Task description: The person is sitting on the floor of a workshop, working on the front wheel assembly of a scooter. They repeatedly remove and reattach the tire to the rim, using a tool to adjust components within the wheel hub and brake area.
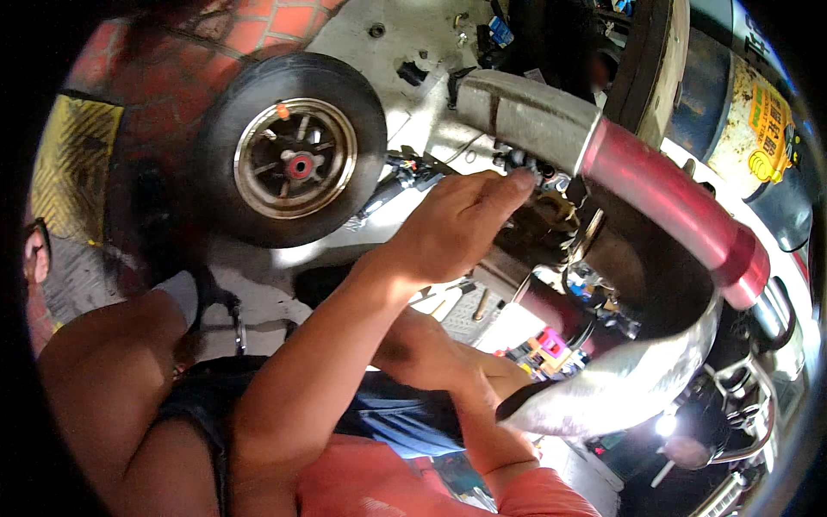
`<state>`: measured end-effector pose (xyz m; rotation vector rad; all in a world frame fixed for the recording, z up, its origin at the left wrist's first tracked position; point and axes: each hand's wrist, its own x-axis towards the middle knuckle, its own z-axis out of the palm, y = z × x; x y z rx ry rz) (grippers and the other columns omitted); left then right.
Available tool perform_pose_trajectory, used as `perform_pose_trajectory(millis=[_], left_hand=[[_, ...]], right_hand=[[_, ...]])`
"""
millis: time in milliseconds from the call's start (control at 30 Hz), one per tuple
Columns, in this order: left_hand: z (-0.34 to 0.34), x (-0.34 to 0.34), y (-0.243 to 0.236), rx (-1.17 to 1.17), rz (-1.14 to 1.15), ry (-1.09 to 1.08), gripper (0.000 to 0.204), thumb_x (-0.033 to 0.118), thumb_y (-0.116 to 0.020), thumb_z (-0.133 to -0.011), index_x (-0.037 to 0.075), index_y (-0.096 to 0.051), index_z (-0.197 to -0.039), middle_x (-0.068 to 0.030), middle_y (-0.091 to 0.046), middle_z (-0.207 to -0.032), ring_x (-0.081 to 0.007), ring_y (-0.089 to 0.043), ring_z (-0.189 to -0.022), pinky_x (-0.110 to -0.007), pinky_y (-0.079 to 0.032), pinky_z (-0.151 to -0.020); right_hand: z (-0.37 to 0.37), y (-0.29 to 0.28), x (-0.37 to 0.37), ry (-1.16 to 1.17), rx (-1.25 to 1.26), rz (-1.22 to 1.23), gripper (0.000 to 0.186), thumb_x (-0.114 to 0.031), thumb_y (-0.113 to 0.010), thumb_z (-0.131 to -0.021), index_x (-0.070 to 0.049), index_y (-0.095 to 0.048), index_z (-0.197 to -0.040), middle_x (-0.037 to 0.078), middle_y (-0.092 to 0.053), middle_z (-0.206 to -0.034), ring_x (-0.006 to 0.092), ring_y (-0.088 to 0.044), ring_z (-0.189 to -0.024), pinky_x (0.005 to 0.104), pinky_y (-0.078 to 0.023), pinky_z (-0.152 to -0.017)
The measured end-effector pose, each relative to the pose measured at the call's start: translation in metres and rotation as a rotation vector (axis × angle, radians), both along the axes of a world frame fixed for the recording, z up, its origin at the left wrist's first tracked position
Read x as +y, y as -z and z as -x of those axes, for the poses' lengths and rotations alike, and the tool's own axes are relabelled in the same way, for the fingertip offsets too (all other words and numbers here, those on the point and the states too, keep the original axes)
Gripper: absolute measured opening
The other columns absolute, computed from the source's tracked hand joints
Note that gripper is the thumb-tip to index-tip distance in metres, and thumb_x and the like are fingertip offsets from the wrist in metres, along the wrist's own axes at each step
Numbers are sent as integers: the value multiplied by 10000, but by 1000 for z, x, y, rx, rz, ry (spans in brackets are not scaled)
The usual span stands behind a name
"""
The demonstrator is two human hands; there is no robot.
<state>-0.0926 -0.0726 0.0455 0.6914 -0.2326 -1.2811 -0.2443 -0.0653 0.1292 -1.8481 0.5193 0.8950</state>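
My left hand (457, 224) is raised to the metal fittings (556, 220) beside a grey-and-red cylindrical fork leg (663, 198). Its fingers are curled closed, thumb on top; what they hold is hidden. My right hand (422, 353) is lower, partly behind my left forearm, with its fingers mostly hidden, so its grip is unclear. A curved silver mudguard (612, 392) arches to the right of my hands, close to my right forearm. A detached wheel (220, 164) with a black tyre and spoked rim lies up and left of my left hand.
A yellow ribbed mat (77, 164) lies at left on red paving (177, 43). Small tools and parts (452, 302) lie below the fittings. A blue-and-yellow drum (741, 121) stands at upper right. A chromed tubular frame with a bright lamp (668, 425) is at lower right.
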Motion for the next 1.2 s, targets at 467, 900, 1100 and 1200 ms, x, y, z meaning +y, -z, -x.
perform_pose_trajectory(millis=[467,900,1100,1200], left_hand=[[19,17,16,334,-357,-57,578,467,-474,-1077,46,-515,-1471,-183,-538,-1503,-330,-545,-1366,-497,-417,-1176],[-28,68,58,173,-536,-159,903,663,-306,-1084,-72,-342,-1609,-285,-470,-1614,-472,-461,-1493,-658,-388,-1222],[-32,86,105,81,-636,108,729,589,-321,-1109,-44,-636,-1285,-235,-723,-1305,-416,-705,-1172,-614,-568,-1012],[-80,95,139,135,-210,563,643,559,-312,-1130,55,-699,-1229,-143,-765,-1252,-291,-727,-1042,-519,-585,-930]], right_hand=[[33,-80,12,-42,-185,370,632,-351,-769,-938,-25,-593,-1450,253,-655,-1363,420,-620,-1284,502,-502,-1094],[383,-57,50,1875,-642,1110,412,-340,-717,-1042,-7,-704,-800,69,-711,-724,131,-643,-670,343,-516,-646],[438,158,190,1774,292,846,424,-452,-701,-959,-40,-783,-1014,206,-783,-963,395,-753,-959,475,-574,-856],[396,185,213,1703,386,581,401,-437,-709,-952,-64,-792,-1076,198,-787,-1058,379,-745,-1039,470,-571,-920]])
